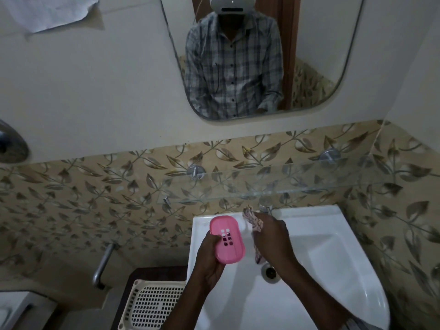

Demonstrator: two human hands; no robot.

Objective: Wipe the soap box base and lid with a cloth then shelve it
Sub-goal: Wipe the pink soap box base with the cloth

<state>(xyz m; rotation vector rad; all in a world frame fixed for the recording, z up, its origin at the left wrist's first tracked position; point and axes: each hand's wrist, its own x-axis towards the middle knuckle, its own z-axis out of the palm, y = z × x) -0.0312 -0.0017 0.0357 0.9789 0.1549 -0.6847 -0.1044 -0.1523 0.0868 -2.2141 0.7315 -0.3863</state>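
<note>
Soap box part (227, 238) pink, grasped in left grip (210, 257) above white sink (333, 258), right grip (271, 239) grasping patterned cloth (253, 220), glass shelf (297, 184) on far wall

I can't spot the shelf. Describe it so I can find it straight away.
Find the white sink; on the leaf-patterned wall just above its back edge, below the mirror, runs the shelf. It is clear glass on round metal mounts, so the wall shows through it.
</note>
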